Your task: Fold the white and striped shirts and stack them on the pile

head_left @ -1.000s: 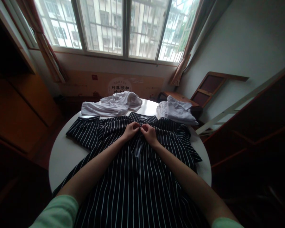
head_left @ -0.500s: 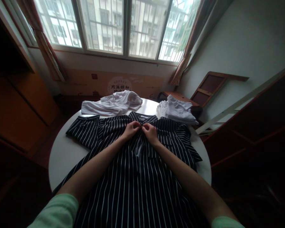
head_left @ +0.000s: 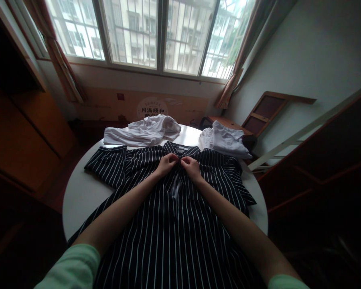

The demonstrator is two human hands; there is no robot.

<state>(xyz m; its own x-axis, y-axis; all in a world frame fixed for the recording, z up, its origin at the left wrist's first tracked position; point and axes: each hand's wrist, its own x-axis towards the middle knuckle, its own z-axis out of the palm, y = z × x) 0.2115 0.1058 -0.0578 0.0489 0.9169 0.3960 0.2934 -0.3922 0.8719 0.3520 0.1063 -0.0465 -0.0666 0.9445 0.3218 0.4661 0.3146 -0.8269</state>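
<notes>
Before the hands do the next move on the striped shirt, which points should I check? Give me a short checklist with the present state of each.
1. Both hands at the placket below the collar: left hand and right hand pinch it; ok.
2. Striped shirt lies flat, front up: ok.
3. Button through its hole: cannot tell, the fingers hide it.
4. White garments lie apart from the hands: ok.
5. Shirt wholly on the round table: not ok, the hem hangs over the near edge.

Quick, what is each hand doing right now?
Left hand: closed, pinching the striped shirt at its front opening below the collar.
Right hand: closed, pinching the same shirt just beside the left hand.
</notes>
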